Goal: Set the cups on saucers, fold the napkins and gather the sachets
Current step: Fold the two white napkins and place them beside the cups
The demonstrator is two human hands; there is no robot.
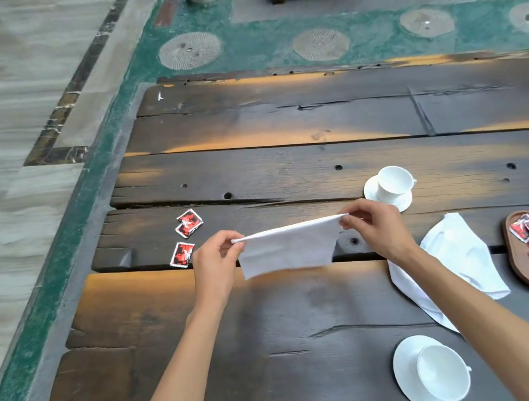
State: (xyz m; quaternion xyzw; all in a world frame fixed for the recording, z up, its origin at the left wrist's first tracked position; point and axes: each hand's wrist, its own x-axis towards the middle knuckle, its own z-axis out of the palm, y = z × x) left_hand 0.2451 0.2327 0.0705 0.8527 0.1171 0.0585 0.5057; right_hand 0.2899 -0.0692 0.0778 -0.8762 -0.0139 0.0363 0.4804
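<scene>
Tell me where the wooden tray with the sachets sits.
In the head view, the wooden tray lies at the table's right side, just right of the unfolded napkin, beyond the near cup.

Both my bare forearms reach up from the bottom of the frame toward its middle. My left hand (215,260) sits left of centre, thumb and fingers curled into a pinch, knuckles turned left. My right hand (373,226) is level with it, right of centre, pinching likewise, with its wrist bent.
</scene>
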